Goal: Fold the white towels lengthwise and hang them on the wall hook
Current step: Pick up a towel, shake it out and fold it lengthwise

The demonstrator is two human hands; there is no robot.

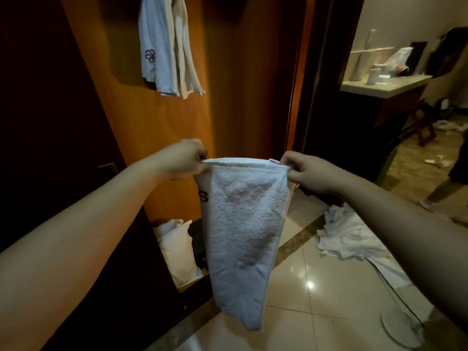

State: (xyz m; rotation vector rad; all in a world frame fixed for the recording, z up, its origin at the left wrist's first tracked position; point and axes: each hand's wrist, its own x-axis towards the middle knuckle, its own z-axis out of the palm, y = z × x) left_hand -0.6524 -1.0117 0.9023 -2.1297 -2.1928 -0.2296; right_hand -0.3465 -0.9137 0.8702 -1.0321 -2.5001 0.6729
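Item: white towel (235, 231), terry, held up at centre frame and hanging free above the floor (316, 287).
Fold state: doubled lengthwise by my judgement; the top edge runs taut between my hands and the body tapers to a point at lower centre.
Left hand (182, 160): my fingers pinch the top left corner of the towel.
Right hand (306, 173): my fingers pinch the top right corner, just beside the small sewn label (274, 161).
Handling: soft, limp and light, I judge; no stiffness, so it sags wherever it is unsupported.
Surface: looped pile, not slippery; a pinch should hold.
Where to hold: both top corners through all layers, or the layers may slide apart.
Mark: dark embroidered emblem (203, 196) on the left edge, partly hidden.
Destination: hung towels (167, 46) at upper centre on the wooden panel (240, 72); the hook itself is out of view.
Stock: crumpled white linen (347, 234) on the floor, lower right.
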